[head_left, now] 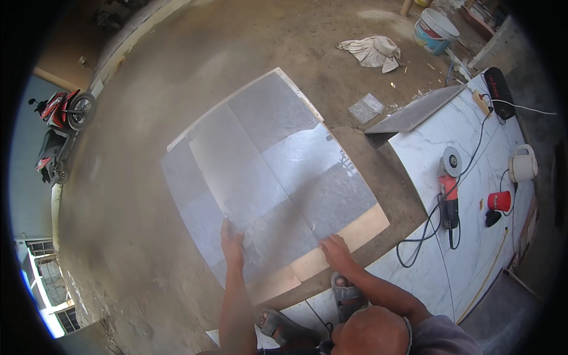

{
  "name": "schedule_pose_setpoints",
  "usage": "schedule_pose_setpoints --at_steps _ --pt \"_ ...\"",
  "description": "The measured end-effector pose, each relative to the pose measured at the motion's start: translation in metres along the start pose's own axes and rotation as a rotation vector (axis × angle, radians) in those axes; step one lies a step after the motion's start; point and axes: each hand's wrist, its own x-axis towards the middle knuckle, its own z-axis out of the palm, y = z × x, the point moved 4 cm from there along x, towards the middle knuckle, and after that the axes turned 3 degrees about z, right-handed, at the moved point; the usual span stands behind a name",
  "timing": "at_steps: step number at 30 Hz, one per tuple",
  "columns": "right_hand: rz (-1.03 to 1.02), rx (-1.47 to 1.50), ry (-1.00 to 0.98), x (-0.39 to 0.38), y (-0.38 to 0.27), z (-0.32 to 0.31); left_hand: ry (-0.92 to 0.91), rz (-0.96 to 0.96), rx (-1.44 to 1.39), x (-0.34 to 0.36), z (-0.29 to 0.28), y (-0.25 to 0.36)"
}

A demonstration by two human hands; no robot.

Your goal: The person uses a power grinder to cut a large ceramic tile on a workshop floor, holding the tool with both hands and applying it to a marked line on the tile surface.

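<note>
Large glossy grey tiles [266,148] lie flat on the ground in front of me, long seams running between them. My left hand [232,245] is at the left edge of the middle grey tile [269,231], its fingers closed over the edge. At the near right corner of that same tile, my right hand [336,251] has bent fingers gripping the edge beside a seam. A tan strip [355,231] shows along the near side of the tiles, next to my right hand. The undersides of both hands are hidden.
To the right, white marbled tiles [426,160] carry a red-and-black angle grinder [449,195], its cord, a red cup [500,201] and a pale jug [523,164]. A grey slab [414,112] leans there. A bucket [436,31] and cloth [374,52] lie beyond; motorbikes [65,112] stand far left.
</note>
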Motion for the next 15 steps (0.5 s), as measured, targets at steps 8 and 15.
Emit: schedule_pose_setpoints --at_steps 8,15 --pt "0.005 0.0 0.0 0.001 -0.004 -0.005 -0.014 0.013 0.024 0.001 0.001 -0.008" --pt "-0.015 0.02 0.011 0.001 -0.005 -0.005 -0.025 0.036 0.008 0.001 0.001 -0.012"
